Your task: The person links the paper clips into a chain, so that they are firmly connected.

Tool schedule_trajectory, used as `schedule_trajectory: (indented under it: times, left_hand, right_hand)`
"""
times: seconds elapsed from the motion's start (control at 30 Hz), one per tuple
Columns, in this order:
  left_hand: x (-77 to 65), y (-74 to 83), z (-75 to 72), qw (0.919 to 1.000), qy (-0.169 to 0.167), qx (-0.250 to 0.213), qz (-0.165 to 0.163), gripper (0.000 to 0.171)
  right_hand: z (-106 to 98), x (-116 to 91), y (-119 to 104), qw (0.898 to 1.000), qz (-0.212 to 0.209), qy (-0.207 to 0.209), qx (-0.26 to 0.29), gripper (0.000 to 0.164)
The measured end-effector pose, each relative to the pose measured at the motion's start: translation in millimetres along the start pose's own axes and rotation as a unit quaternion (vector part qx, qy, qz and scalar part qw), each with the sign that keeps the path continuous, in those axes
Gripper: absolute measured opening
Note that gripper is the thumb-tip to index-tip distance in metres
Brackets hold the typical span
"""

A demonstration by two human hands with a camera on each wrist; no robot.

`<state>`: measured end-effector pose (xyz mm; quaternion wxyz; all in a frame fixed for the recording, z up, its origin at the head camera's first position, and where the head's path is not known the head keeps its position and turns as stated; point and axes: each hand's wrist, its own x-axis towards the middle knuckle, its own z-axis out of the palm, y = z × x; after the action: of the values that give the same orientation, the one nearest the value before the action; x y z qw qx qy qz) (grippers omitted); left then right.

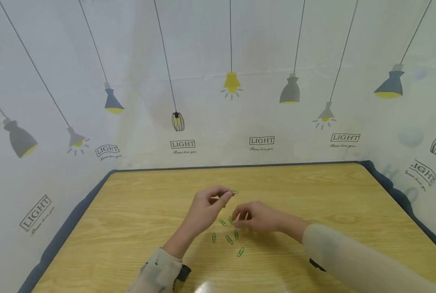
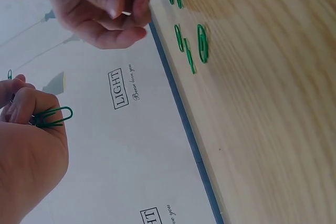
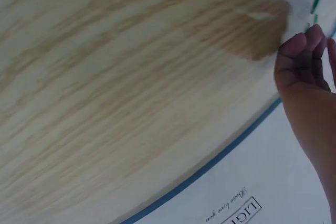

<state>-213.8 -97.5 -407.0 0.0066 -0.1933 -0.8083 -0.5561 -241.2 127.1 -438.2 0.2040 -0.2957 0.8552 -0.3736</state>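
Note:
My left hand point(image 1: 205, 208) is raised over the table and pinches a green paper clip point(image 1: 234, 192) between thumb and index finger. In the left wrist view, more green wire, a paper clip point(image 2: 59, 115), sticks out from the curled fingers of that hand. My right hand point(image 1: 258, 216) is low over the table, fingers loosely bent and nothing visible between them. Its fingertips are right by a green paper clip point(image 1: 231, 220). Several others lie scattered nearer to me, among them a paper clip point(image 1: 214, 237) at the left and a paper clip point(image 1: 240, 252) at the front.
The wood-grain table point(image 1: 137, 228) has a dark blue edge point(image 1: 75, 215). Behind and beside it hangs a pale curtain point(image 1: 210, 49) printed with lamps. Both forearms wear light sleeves, with a dark band point(image 1: 183, 272) at the left wrist.

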Motion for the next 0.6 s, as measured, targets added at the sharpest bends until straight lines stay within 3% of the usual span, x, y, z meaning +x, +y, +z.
schedule_trajectory:
  times: [0.13,0.4,0.6]
  left_hand:
    - [0.6,2.3,-1.0,1.0000,0.001,-0.002,-0.004,0.024]
    - [2.4,4.9,-4.1,1.0000,0.001,-0.006,0.001,0.026]
    - [0.3,0.4,-5.9,0.9998,0.004,-0.016,-0.014,0.025]
  right_hand:
    - [2,2,7,1.000,-0.013,-0.026,0.006,0.019]
    - [1,6,13,0.998,-0.038,-0.037,-0.042,0.012]
    - [6,5,11,0.994,-0.042,-0.047,-0.087,0.007]
